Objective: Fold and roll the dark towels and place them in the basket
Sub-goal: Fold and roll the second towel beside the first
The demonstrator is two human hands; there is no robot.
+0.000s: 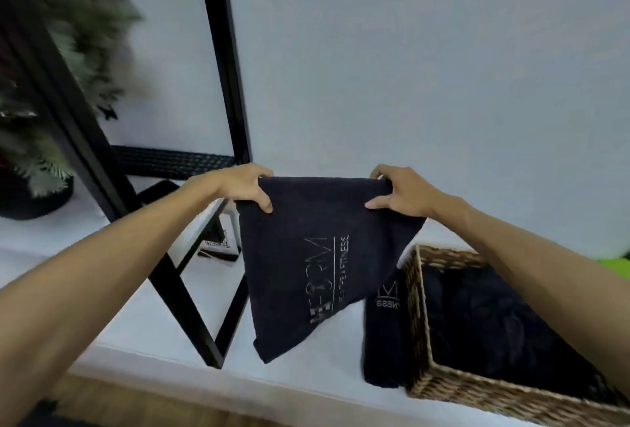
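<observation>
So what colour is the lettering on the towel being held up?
Pale grey, on the dark navy towel, seen in the head view.

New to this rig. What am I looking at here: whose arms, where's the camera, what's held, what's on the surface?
There is no robot: these are a person's two bare arms, filmed by a single wide-angle camera worn on the head, looking forward and down. The left hand and right hand each pinch a top corner of a dark towel with printed lettering, holding it up so it hangs in the air above a white surface. On that surface, at the right, stands a woven basket with dark fabric inside. A second dark towel lies against the basket's left wall. Behind are a black metal frame and a blurred green plant.
</observation>
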